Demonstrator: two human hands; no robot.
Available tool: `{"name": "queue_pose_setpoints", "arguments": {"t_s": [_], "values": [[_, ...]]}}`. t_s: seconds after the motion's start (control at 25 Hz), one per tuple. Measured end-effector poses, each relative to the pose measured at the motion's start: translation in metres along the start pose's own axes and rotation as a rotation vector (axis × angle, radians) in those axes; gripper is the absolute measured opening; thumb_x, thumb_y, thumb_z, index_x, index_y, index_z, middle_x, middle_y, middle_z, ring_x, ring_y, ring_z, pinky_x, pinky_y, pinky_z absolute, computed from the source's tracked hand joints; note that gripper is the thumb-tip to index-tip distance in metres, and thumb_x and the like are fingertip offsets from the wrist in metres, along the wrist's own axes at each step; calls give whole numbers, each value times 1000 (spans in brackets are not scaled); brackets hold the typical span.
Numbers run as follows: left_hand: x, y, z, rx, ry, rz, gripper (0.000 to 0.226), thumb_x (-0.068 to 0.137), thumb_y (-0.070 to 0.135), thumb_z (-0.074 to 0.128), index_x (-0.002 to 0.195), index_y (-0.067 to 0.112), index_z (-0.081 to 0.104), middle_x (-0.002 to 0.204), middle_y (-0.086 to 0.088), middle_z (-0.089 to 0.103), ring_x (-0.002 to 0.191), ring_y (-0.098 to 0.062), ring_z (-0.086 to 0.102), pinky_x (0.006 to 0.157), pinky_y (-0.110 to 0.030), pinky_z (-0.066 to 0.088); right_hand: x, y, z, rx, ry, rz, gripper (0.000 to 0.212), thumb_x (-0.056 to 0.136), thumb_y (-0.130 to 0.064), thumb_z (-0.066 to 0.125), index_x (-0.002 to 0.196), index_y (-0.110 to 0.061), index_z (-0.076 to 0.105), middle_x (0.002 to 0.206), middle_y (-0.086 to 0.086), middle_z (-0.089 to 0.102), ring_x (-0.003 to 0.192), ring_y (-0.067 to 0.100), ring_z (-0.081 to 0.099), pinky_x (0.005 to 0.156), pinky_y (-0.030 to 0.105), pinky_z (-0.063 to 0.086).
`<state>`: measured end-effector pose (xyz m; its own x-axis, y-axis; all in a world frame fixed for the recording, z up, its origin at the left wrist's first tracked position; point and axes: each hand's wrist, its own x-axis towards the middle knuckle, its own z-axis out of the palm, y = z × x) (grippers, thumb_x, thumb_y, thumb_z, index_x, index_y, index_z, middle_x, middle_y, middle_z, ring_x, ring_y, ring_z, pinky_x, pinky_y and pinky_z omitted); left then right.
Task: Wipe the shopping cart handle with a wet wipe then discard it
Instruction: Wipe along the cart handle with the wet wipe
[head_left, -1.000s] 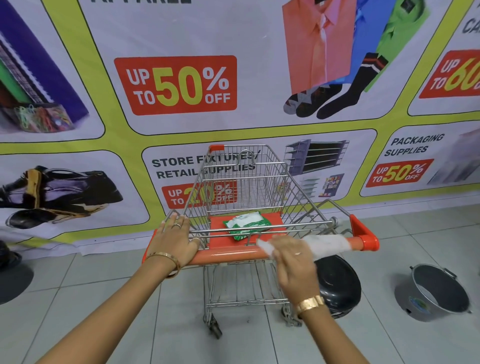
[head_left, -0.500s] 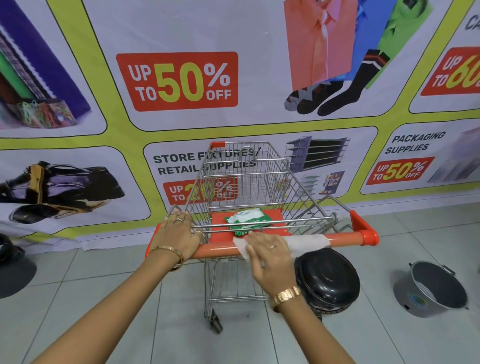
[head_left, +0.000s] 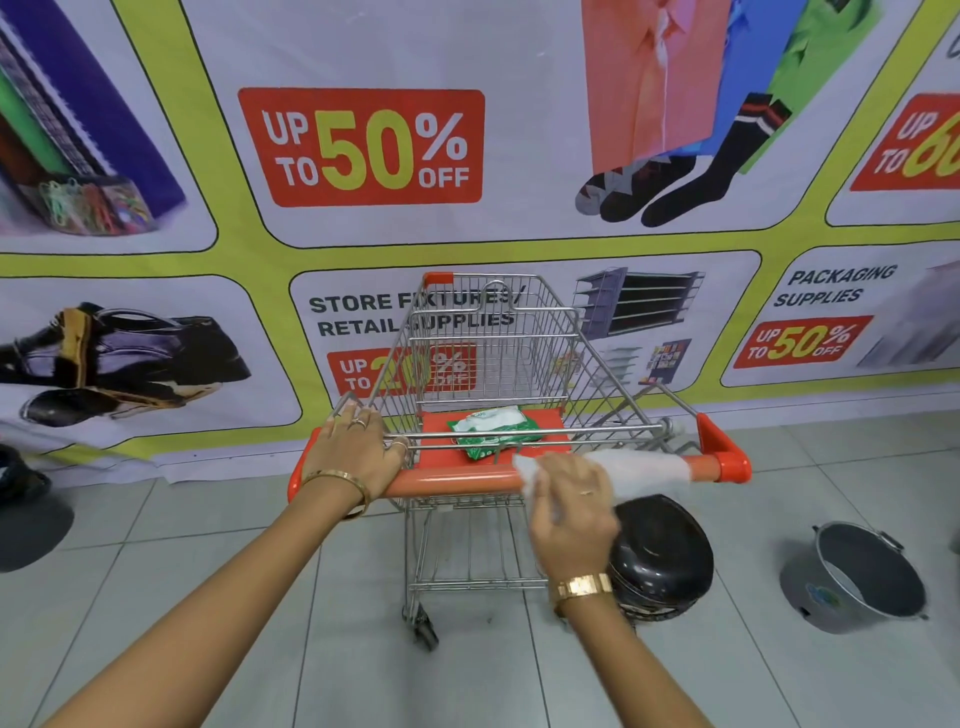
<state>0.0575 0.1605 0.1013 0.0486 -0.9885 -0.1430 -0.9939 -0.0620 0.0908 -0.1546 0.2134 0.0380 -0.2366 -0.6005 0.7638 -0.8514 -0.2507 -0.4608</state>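
Observation:
A small wire shopping cart (head_left: 493, 353) stands in front of me with an orange handle (head_left: 457, 480) across its near end. My left hand (head_left: 356, 457) grips the left part of the handle. My right hand (head_left: 569, 512) presses a white wet wipe (head_left: 639, 467) onto the handle's right half; the wipe spreads out toward the orange right end cap (head_left: 727, 462). A green and white wipes packet (head_left: 493, 431) lies on the orange child seat just behind the handle.
A black lidded bin (head_left: 660, 556) sits on the tiled floor under the handle's right side. A grey bucket (head_left: 857, 577) lies tilted at the right. A dark object (head_left: 26, 519) is at the far left. A printed sale banner (head_left: 363, 150) covers the wall behind.
My right hand slid the wipe left along the handle, then back toward the right. My left hand stayed gripping the left end.

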Motion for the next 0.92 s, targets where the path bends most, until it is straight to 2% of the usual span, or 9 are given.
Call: {"name": "queue_pose_setpoints", "arguments": {"t_s": [0.08, 0.16, 0.36, 0.48, 0.56, 0.6, 0.68, 0.8, 0.92], "values": [[0, -2, -1, -1, 12, -1, 62, 95, 42, 27, 148, 9, 25, 158, -8, 21, 149, -21, 7, 122, -37, 9, -3, -21, 8, 78, -69, -109, 22, 78, -10, 52, 86, -7, 73, 86, 7, 73, 84, 23, 65, 85, 31, 46], [-1, -4, -3, 13, 8, 4, 62, 95, 41, 28, 148, 9, 23, 158, -7, 21, 149, -21, 6, 121, -37, 9, 5, -11, 2, 103, -132, -204, 22, 76, -8, 51, 83, -8, 72, 84, 7, 73, 83, 21, 65, 84, 31, 46], [-2, -2, -4, 31, -7, 8, 64, 94, 41, 30, 149, 9, 20, 159, -7, 19, 149, -21, 4, 121, -37, 8, 32, 64, -45, -87, -50, -16, 26, 81, -14, 47, 76, -3, 70, 77, 13, 71, 75, 29, 62, 76, 29, 45], [-1, 0, -1, 22, -20, -8, 65, 94, 43, 29, 149, 9, 21, 159, -7, 19, 149, -21, 5, 121, -37, 8, 22, 43, -33, -68, -15, 96, 27, 82, -18, 48, 80, -5, 72, 81, 13, 72, 79, 28, 64, 65, 35, 58], [-1, 1, 1, 28, -19, -13, 66, 94, 44, 28, 149, 9, 21, 159, -7, 19, 149, -21, 5, 121, -38, 8, 9, 6, -11, 26, -57, 41, 25, 79, -17, 50, 82, -7, 72, 83, 13, 72, 79, 31, 66, 69, 36, 57], [-1, 1, 1, 29, -20, -12, 66, 94, 44, 27, 149, 9, 22, 159, -7, 19, 149, -21, 5, 122, -38, 8, 3, -13, 0, 85, -91, -8, 22, 78, -14, 51, 81, -7, 72, 83, 12, 72, 80, 29, 66, 77, 35, 53], [-4, 0, 0, 26, -18, -8, 65, 94, 44, 28, 148, 9, 22, 159, -7, 20, 149, -21, 6, 121, -37, 8, -2, -34, 9, 167, -168, -105, 17, 75, -6, 53, 79, -6, 69, 80, 8, 71, 81, 20, 61, 81, 30, 47], [-7, -1, -1, 32, -7, 3, 64, 94, 42, 29, 148, 9, 22, 159, -7, 20, 149, -20, 6, 121, -36, 7, 12, -9, -5, 152, -203, -158, 18, 73, -5, 51, 76, -6, 69, 77, 10, 70, 77, 19, 57, 72, 29, 47], [-7, 0, 0, 33, -7, -5, 67, 93, 43, 30, 149, 8, 21, 159, -7, 19, 149, -20, 5, 122, -37, 8, 29, 35, -30, 66, -93, -31, 25, 78, -13, 48, 75, -1, 70, 73, 15, 71, 76, 14, 49, 71, 30, 45]]}}
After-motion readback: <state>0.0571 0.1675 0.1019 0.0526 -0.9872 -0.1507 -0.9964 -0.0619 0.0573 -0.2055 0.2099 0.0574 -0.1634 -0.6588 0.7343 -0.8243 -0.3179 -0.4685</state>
